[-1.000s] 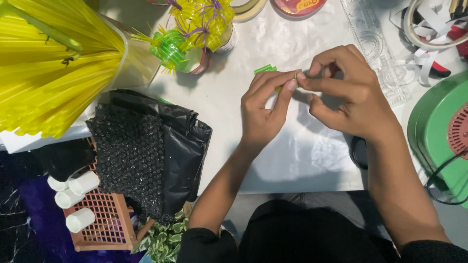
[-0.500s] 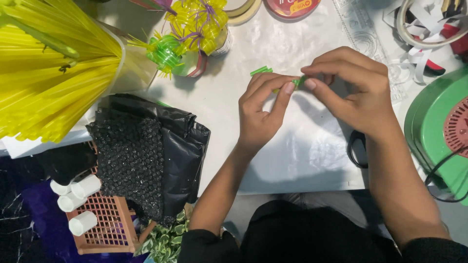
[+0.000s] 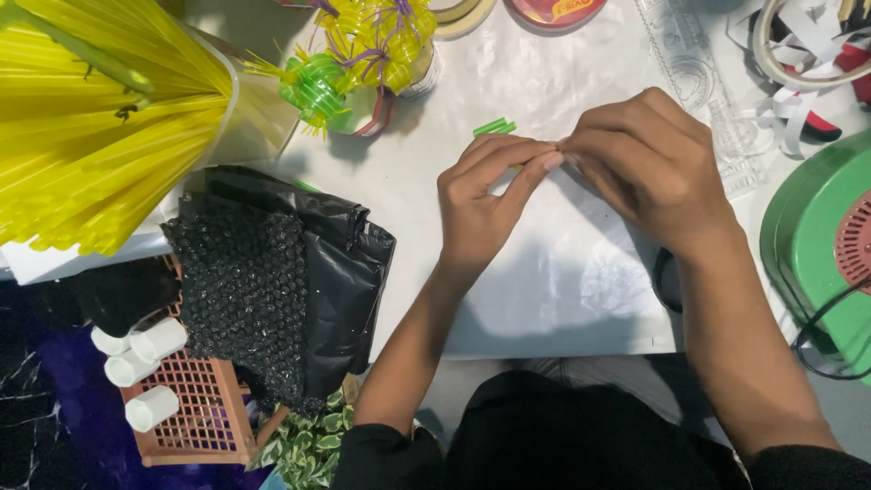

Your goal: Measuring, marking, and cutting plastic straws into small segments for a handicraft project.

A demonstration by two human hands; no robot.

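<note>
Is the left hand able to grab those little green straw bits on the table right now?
Probably yes. The left hand sits just below the green straw bits, with only bare white table cover between, though its fingertips are busy pinching something against the right hand.

Your table (image 3: 562,290) wears a wrinkled, faintly glossy white plastic sheet. The yellow straws (image 3: 82,136) look like smooth, translucent plastic. Beside them, the black bag (image 3: 340,272) is shiny film, its bubble wrap (image 3: 240,299) bumpy; the green fan housing (image 3: 803,236) is glossy plastic.
</note>
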